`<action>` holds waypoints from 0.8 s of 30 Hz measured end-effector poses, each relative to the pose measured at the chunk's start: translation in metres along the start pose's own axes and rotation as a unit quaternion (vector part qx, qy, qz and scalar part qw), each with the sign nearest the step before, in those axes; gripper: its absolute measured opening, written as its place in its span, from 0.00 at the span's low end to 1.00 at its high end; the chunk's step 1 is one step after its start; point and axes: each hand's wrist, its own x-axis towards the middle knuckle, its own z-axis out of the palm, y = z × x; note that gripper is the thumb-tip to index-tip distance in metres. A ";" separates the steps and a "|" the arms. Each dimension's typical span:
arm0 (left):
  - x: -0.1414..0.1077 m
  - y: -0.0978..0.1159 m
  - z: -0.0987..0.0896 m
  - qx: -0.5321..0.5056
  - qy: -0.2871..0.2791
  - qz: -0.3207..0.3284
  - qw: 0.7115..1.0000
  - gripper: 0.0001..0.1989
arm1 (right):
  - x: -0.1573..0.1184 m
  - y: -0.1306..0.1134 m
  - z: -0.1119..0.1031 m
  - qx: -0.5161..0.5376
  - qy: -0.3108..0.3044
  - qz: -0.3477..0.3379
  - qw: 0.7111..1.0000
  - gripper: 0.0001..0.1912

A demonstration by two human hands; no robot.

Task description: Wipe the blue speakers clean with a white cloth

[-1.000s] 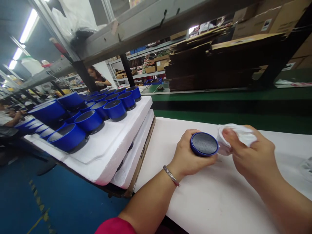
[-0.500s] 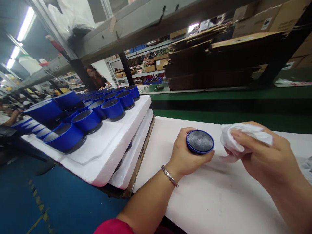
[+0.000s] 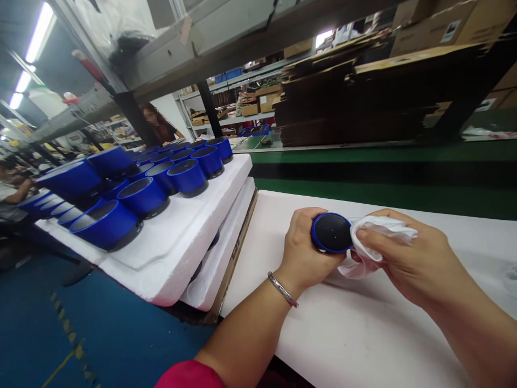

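A small round speaker [image 3: 333, 233] with a blue rim and a dark mesh top is gripped in my left hand [image 3: 305, 245], above the white tabletop [image 3: 347, 328]. My right hand [image 3: 416, 248] pinches a crumpled white cloth [image 3: 375, 237]. The cloth meets the right side of the speaker's rim. To the left, several similar blue speakers [image 3: 188, 177] stand in rows on a white foam tray [image 3: 173, 258], with some stacked on top of others.
A second foam tray [image 3: 230, 237] lies beneath the first, by a cardboard edge [image 3: 238, 253]. Beyond the table runs a green surface [image 3: 307, 186] with a stack of flattened cardboard [image 3: 355, 108]. A metal shelf beam [image 3: 226, 32] crosses overhead. A co-worker [image 3: 159, 124] is behind the trays.
My right hand has moved left, bringing the cloth from beside the speaker onto its rim. The speaker has tilted slightly in my left hand.
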 end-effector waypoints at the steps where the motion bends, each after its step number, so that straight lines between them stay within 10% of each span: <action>1: 0.000 -0.001 0.000 0.002 0.000 0.008 1.000 0.31 | 0.000 0.000 -0.001 -0.006 -0.027 0.008 1.000 0.24; 8: 0.001 -0.004 -0.001 0.019 0.002 0.065 0.998 0.30 | 0.006 0.001 -0.005 -0.021 0.011 -0.011 1.000 0.25; 12: 0.000 -0.003 0.000 0.021 0.006 0.063 0.998 0.30 | 0.005 -0.003 -0.007 -0.038 -0.071 0.044 0.996 0.23; 16: -0.001 -0.003 -0.001 0.024 0.002 0.061 0.998 0.30 | 0.003 -0.006 -0.007 -0.049 0.015 -0.011 0.999 0.24; 20: -0.002 -0.001 0.000 0.037 0.004 0.017 0.999 0.31 | 0.000 -0.003 -0.006 -0.088 -0.060 0.026 0.994 0.21; 24: -0.003 0.003 0.004 -0.006 -0.025 0.062 0.998 0.30 | 0.006 0.004 -0.005 -0.123 0.132 -0.064 0.981 0.23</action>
